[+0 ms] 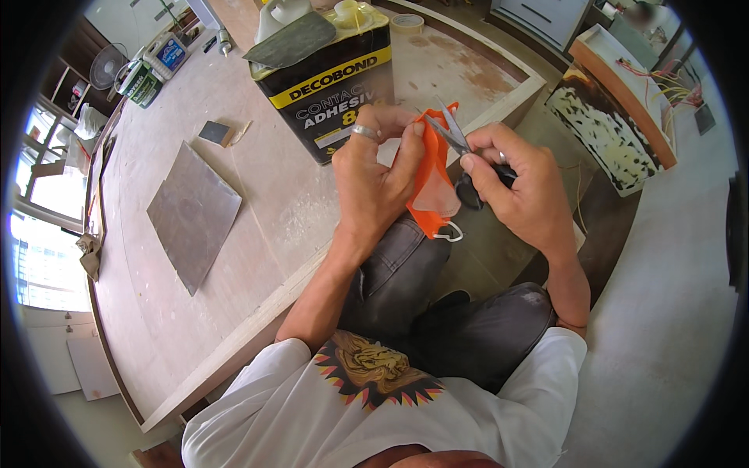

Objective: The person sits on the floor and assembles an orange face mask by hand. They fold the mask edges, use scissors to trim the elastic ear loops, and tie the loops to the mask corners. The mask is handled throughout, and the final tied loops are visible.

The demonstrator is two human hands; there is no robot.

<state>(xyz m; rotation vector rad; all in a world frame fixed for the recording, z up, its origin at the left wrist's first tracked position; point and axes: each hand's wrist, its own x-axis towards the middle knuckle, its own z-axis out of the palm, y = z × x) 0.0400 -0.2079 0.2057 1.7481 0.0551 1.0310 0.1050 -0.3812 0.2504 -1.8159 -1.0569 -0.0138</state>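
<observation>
My left hand (367,179) pinches the upper part of an orange packet (431,175) between thumb and fingertips. Low on the packet a pale panel shows, and a white cord loop (451,232) hangs at its bottom end. In my right hand (527,187) is a pair of scissors (456,134) with black handles, my thumb and fingers wrapped round them. Their blades are spread and lie at the packet's top edge; whether they have cut into it I cannot tell. Both hands are above my knees, at the table's edge.
A big black and yellow can (328,86) stands just beyond my left hand on the pale wooden table (269,195). A grey diamond-shaped sheet (195,214) lies at the left, near a small dark block (214,132). Tubs (140,84) stand farther back. At right is a smeared board (605,140).
</observation>
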